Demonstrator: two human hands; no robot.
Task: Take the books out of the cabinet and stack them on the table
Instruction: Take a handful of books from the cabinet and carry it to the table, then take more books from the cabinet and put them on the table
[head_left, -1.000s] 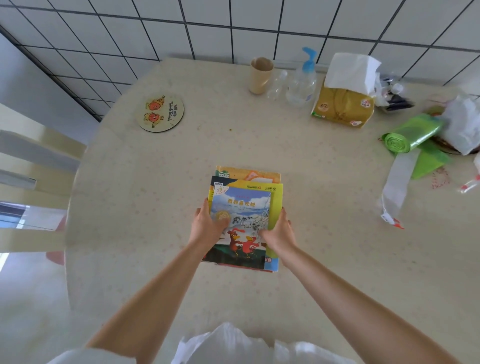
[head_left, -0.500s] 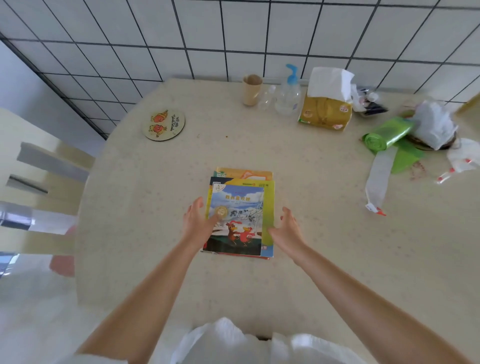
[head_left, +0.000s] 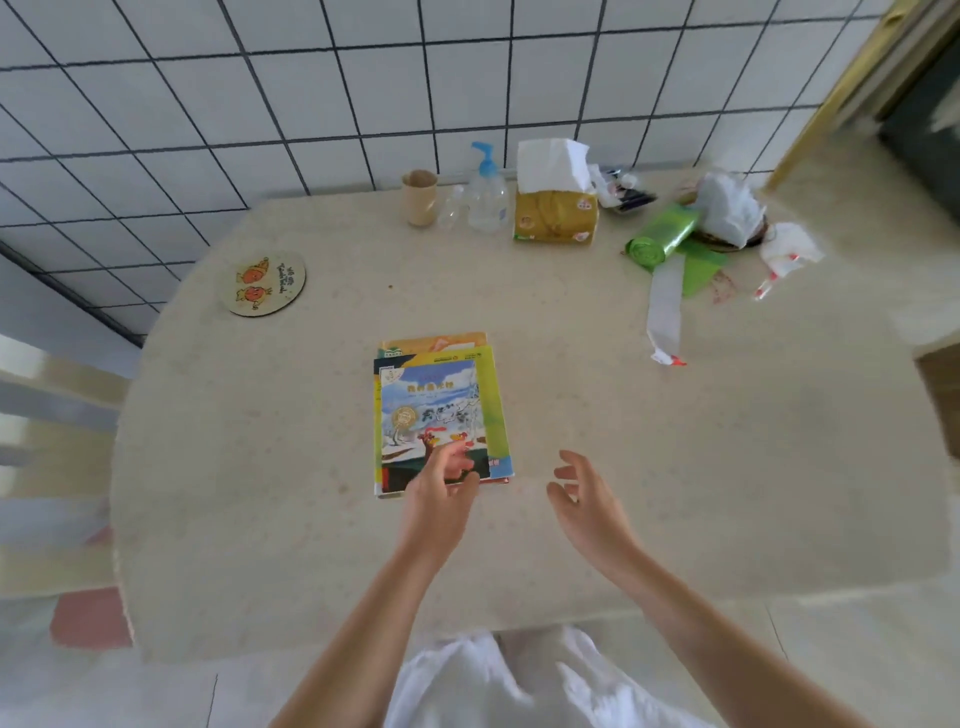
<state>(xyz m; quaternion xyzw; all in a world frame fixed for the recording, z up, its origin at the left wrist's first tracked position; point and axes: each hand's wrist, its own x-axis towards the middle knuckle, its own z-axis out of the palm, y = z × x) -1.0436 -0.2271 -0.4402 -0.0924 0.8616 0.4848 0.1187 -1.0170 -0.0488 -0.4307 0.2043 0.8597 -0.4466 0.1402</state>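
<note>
A stack of thin picture books (head_left: 439, 410) lies flat in the middle of the beige table (head_left: 675, 467). The top book has a blue cover with red birds; yellow-green and orange covers stick out beneath it. My left hand (head_left: 441, 491) hovers over the stack's near edge, fingers apart, holding nothing. My right hand (head_left: 584, 499) is open too, off to the right of the stack and above bare table. The cabinet is not in view.
Along the tiled wall stand a paper cup (head_left: 420, 197), a pump bottle (head_left: 487, 192) and a tissue pack (head_left: 556, 208). A green bag roll (head_left: 662, 236) and crumpled plastic bags (head_left: 727, 210) lie at the back right. A round coaster (head_left: 261, 283) sits back left, a chair (head_left: 47, 405) at left.
Both hands have let go of the stack and pulled back toward me. The books stay flat on the table. The view has backed away and shows more wall.
</note>
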